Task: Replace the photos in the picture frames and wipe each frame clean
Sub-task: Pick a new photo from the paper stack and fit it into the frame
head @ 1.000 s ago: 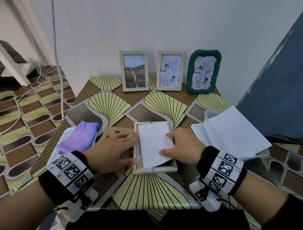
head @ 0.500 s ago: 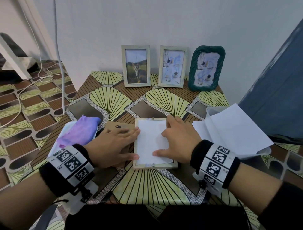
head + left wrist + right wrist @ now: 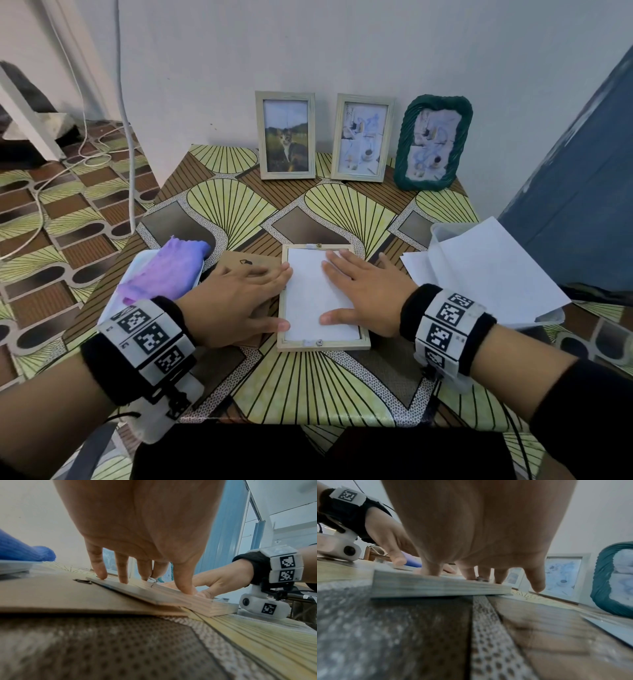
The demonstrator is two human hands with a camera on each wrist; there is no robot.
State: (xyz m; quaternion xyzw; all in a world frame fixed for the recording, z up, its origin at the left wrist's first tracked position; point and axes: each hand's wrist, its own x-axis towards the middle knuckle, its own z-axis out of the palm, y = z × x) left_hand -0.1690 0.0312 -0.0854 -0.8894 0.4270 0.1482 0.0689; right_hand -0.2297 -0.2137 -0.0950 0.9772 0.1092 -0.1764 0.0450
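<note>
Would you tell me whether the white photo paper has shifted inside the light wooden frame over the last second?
Yes. The white photo paper, earlier skewed across the light wooden frame, now lies square within its edges, under the right hand.

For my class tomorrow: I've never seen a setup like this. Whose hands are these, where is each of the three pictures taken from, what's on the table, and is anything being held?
No machine here: a person wears three cameras. One sits on the head and looks down; one is strapped to each wrist and looks along the fingers. The left hand rests flat on a brown backing board, fingertips at the edge of a wooden frame lying face down. The right hand presses a white photo flat inside it. Nothing is gripped. Also on the table: a purple cloth, loose white sheets, and three standing frames at the back.
</note>
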